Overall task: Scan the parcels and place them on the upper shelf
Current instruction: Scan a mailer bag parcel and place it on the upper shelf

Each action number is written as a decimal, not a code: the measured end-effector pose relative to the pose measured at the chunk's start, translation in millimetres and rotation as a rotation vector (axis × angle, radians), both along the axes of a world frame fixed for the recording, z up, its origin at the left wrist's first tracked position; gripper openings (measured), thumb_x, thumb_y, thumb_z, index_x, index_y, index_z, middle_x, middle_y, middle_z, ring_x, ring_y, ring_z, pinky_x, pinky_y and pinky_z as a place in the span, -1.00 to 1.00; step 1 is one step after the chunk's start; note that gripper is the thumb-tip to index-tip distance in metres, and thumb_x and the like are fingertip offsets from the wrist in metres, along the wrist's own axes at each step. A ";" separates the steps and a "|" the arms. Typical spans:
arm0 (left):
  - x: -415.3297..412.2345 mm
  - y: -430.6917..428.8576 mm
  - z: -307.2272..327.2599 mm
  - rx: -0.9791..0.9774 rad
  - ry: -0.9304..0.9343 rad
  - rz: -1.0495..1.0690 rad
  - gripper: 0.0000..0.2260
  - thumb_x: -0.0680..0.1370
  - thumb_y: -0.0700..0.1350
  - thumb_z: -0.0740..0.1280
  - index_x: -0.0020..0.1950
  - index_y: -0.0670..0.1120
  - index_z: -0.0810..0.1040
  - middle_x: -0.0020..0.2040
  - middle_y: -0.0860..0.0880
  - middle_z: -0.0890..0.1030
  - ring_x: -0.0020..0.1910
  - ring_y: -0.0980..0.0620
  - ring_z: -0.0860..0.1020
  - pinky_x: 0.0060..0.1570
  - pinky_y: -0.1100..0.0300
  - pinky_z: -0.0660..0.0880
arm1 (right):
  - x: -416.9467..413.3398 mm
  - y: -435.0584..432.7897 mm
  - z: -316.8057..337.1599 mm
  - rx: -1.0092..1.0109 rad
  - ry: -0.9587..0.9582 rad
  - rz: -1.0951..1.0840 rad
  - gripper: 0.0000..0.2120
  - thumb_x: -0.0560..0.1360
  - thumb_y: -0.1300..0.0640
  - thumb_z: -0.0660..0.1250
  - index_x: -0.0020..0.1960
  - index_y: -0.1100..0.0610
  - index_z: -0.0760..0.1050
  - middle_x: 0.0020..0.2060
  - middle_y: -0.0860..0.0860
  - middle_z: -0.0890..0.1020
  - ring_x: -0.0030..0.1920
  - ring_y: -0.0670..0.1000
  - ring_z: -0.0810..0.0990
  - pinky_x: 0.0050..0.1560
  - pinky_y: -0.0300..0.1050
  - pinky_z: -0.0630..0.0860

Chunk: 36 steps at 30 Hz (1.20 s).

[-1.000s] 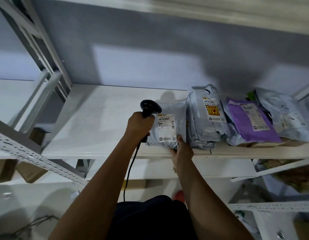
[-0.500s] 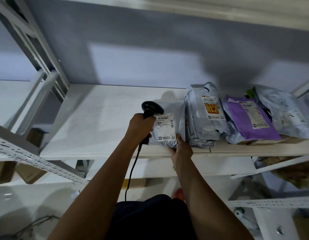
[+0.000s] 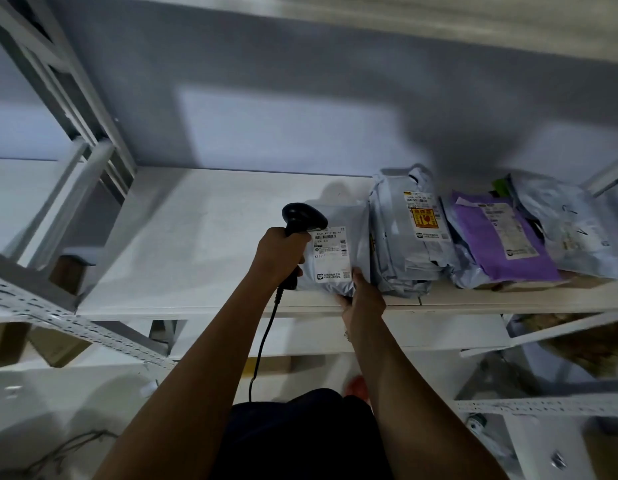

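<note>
Head view, step: placing. The parcel (image 3: 335,251) already lies on the shelf (image 3: 196,244), so its scan is probably done.
Left hand (image 3: 281,256): wrapped round the scanner (image 3: 302,218) handle, just left of the parcel, with the scanner head pointing away over the shelf.
Right hand (image 3: 361,296): pinches the parcel's near right corner at the shelf's front lip, thumb on top.
Parcel: flat, label up, between the two hands.
Next move: likely a short push further in, since the near edge sits at the lip; then let go of the corner and draw both hands back.
Shelf contents: right of the right hand a grey bag (image 3: 404,237) touches the parcel; beyond it lie a purple bag (image 3: 497,240) and a pale bag (image 3: 570,226), overlapping.
</note>
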<state>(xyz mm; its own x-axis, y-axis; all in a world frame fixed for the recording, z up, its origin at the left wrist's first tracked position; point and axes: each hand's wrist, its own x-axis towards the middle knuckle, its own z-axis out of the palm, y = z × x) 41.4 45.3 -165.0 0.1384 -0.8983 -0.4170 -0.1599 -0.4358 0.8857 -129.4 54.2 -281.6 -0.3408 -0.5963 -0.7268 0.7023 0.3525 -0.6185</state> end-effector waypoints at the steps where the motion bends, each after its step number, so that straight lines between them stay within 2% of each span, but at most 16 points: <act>1: 0.2 -0.4 -0.3 0.002 0.000 0.001 -0.80 0.53 -0.07 0.33 -0.14 -0.21 0.58 -0.33 -0.12 0.61 -0.48 -0.05 0.57 -0.30 0.12 0.51 | 0.2 -0.4 1.4 0.008 0.001 0.002 -0.46 0.43 0.14 0.59 0.32 0.25 0.48 0.18 0.22 0.66 0.16 0.23 0.66 -0.21 0.08 0.71; 6: 1.9 -0.2 -2.0 0.008 -0.003 0.000 -0.79 0.53 -0.07 0.33 -0.12 -0.22 0.58 -0.33 -0.12 0.62 -0.47 -0.06 0.58 -0.31 0.12 0.50 | 1.9 -0.9 9.5 0.027 -0.016 -0.004 -0.48 0.45 0.16 0.56 0.32 0.27 0.47 0.18 0.23 0.66 0.06 0.20 0.65 -0.45 -0.07 0.63; 13: 5.4 -3.6 -8.8 0.022 -0.003 -0.001 -0.78 0.53 -0.07 0.33 -0.10 -0.23 0.60 -0.34 -0.11 0.63 -0.46 -0.06 0.59 -0.30 0.12 0.52 | 3.3 2.3 16.5 0.011 -0.032 -0.027 -0.52 0.47 0.22 0.54 0.32 0.29 0.47 0.14 0.22 0.66 -0.13 0.14 0.66 -0.47 -0.05 0.62; 17: 23.3 -9.9 -20.1 0.025 -0.054 0.105 -0.87 0.55 -0.11 0.33 -0.11 -0.15 0.57 -0.25 -0.13 0.65 -0.40 -0.06 0.60 -0.30 0.17 0.52 | 2.5 4.6 14.3 -0.002 -0.033 -0.003 -0.54 0.49 0.21 0.52 0.31 0.29 0.47 0.15 0.21 0.65 -0.06 0.17 0.67 -0.36 0.02 0.65; 19: 40.1 -13.9 -32.1 0.060 -0.065 0.161 -0.95 0.57 -0.16 0.33 -0.04 -0.14 0.54 -0.19 -0.14 0.63 -0.31 -0.09 0.60 -0.20 0.11 0.55 | 2.2 4.8 11.3 -0.001 -0.015 0.031 -0.54 0.49 0.18 0.52 0.32 0.29 0.49 0.18 0.22 0.66 0.04 0.20 0.68 -0.29 0.03 0.69; 22: 64.3 -9.3 -55.2 0.158 -0.007 0.149 -0.83 0.59 -0.27 0.36 0.17 -0.22 0.49 -0.15 -0.17 0.60 -0.24 -0.11 0.60 -0.05 -0.04 0.57 | 0.2 1.7 9.1 0.013 -0.002 0.042 -0.57 0.49 0.19 0.53 0.30 0.27 0.53 0.16 0.21 0.68 0.10 0.23 0.69 -0.04 0.20 0.70; 24: 73.5 -1.1 -69.4 0.181 0.008 0.150 -0.78 0.57 -0.30 0.40 0.19 -0.24 0.50 -0.11 -0.22 0.62 -0.21 -0.12 0.61 -0.01 -0.10 0.59 | -1.3 -2.5 9.2 0.049 0.026 0.038 -0.58 0.48 0.20 0.54 0.28 0.26 0.53 0.13 0.21 0.68 0.11 0.25 0.68 0.05 0.29 0.66; 27: 77.5 7.6 -81.9 0.160 0.067 0.262 -0.75 0.53 -0.30 0.46 0.18 -0.29 0.54 -0.02 -0.29 0.64 -0.17 -0.18 0.64 0.06 -0.12 0.62 | -0.9 -5.2 8.4 0.082 0.054 0.036 -0.54 0.45 0.18 0.57 0.28 0.24 0.54 0.15 0.21 0.67 0.11 0.25 0.67 0.02 0.31 0.66; 29: 77.4 8.1 -87.1 0.133 0.054 0.329 -0.71 0.50 -0.23 0.52 0.18 -0.26 0.59 0.02 -0.25 0.67 -0.06 -0.21 0.65 0.10 -0.10 0.62 | 0.9 -3.5 10.3 0.081 0.066 0.044 -0.55 0.46 0.18 0.56 0.28 0.24 0.53 0.14 0.20 0.67 0.10 0.23 0.68 -0.01 0.26 0.67; 33: 69.9 6.6 -89.0 0.071 -0.124 0.297 -0.85 0.48 -0.10 0.53 -0.01 -0.05 0.62 -0.07 -0.08 0.67 0.00 -0.15 0.64 0.11 -0.02 0.60 | -0.2 0.1 15.0 0.078 0.075 0.061 -0.57 0.46 0.17 0.55 0.27 0.24 0.54 0.13 0.20 0.68 -0.06 0.16 0.68 -0.28 0.08 0.67; 36: 69.4 7.9 -92.7 0.054 -0.287 0.285 -0.83 0.51 -0.04 0.50 0.00 -0.10 0.64 -0.07 -0.09 0.66 0.05 -0.17 0.64 -0.02 0.11 0.50 | -0.3 1.6 15.9 0.085 0.073 0.075 -0.56 0.47 0.16 0.55 0.29 0.24 0.54 0.15 0.21 0.67 -0.11 0.13 0.66 -0.30 0.07 0.65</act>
